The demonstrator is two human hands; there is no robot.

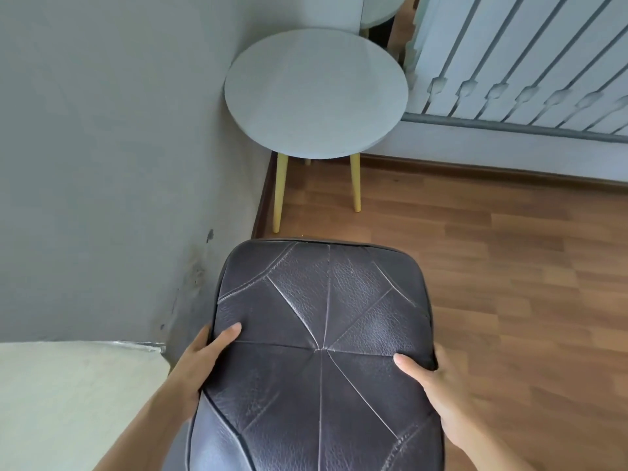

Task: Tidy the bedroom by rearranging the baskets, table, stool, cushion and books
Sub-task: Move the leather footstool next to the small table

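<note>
We judge the carrying step is in hand: the cushion (323, 351) hangs above the floor (475, 249) by the left wall, our left hand (200, 362) and right hand (438, 396) each gripping a side edge, thumb on top, the other fingers (203, 338) curled under and mostly hidden. Its long axis runs near to far, stitched face up, far edge pointing at the round table (316, 93) in the far corner. Next it probably needs lowering level, clear of the table's legs.

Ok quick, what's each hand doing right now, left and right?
Left hand: grips the dark leather cushion at its left edge, thumb on top.
Right hand: grips its right edge, thumb on top.
</note>
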